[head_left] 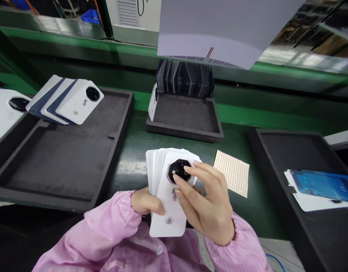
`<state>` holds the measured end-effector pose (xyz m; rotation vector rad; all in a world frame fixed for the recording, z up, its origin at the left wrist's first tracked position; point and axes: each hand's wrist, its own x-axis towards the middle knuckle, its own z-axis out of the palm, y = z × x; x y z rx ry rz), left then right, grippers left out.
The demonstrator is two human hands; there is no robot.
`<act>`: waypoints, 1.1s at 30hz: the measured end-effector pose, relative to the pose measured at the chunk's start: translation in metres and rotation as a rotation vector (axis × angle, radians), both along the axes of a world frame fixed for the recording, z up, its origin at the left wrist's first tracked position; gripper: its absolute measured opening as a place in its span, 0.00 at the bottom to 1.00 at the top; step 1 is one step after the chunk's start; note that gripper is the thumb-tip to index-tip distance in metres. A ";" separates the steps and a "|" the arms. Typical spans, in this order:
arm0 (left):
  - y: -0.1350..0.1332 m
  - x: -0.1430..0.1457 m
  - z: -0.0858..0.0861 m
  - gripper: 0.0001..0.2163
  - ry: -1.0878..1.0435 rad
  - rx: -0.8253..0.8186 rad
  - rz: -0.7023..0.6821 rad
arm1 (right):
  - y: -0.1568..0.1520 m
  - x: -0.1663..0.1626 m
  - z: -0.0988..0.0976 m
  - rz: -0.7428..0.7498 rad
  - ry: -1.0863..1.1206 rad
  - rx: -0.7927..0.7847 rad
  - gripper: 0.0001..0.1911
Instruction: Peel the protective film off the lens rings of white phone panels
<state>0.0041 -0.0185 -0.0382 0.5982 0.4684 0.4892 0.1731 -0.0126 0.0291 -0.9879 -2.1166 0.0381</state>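
Observation:
My left hand point(145, 206) grips a fanned stack of white phone back covers point(168, 200), each with a black octagonal camera bezel point(179, 170). My right hand point(208, 204) rests over the top cover, its index fingertip pressing on the bezel beside a small red dot; the other fingers are loosely spread and nothing else is held. Both wrists wear pink striped sleeves.
A sheet of small red dot stickers point(232, 172) lies to the right. A large black foam tray point(63, 158) at left carries fanned white covers point(67, 100). A smaller tray point(185, 117) behind holds upright covers. Right tray point(304, 181) holds blue-filmed parts point(321, 185).

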 end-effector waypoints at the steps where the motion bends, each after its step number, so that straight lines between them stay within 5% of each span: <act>1: 0.000 0.000 0.000 0.27 0.002 0.002 -0.001 | 0.000 0.000 0.000 0.002 -0.003 0.000 0.12; 33: 0.004 0.001 0.005 0.21 0.003 -0.010 -0.027 | 0.001 -0.003 0.000 -0.005 -0.006 -0.030 0.12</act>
